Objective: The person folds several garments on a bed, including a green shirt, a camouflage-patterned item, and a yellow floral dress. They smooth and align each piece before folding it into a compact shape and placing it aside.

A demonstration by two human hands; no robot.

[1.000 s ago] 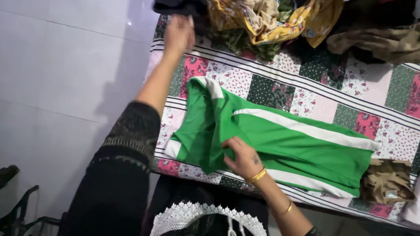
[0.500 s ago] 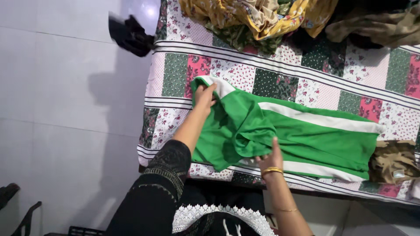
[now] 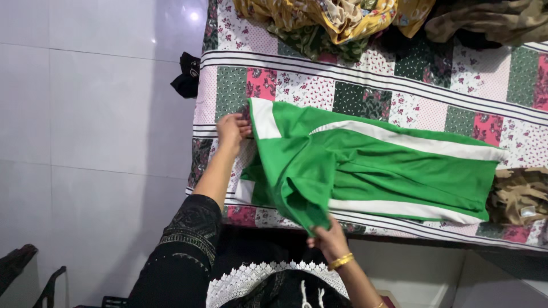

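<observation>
Trousers (image 3: 371, 165) lie across the bedspread (image 3: 354, 85) before me, heaped clothes (image 3: 342, 20) behind them, folded garment (image 3: 519, 197) right

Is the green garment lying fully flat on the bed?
No: the right hand lifts a fold of the green garment off the bed.

Green garment (image 3: 365, 165) with white stripes, lengthwise across the patchwork bedspread (image 3: 365, 85), near corner lifted and folded.
</observation>
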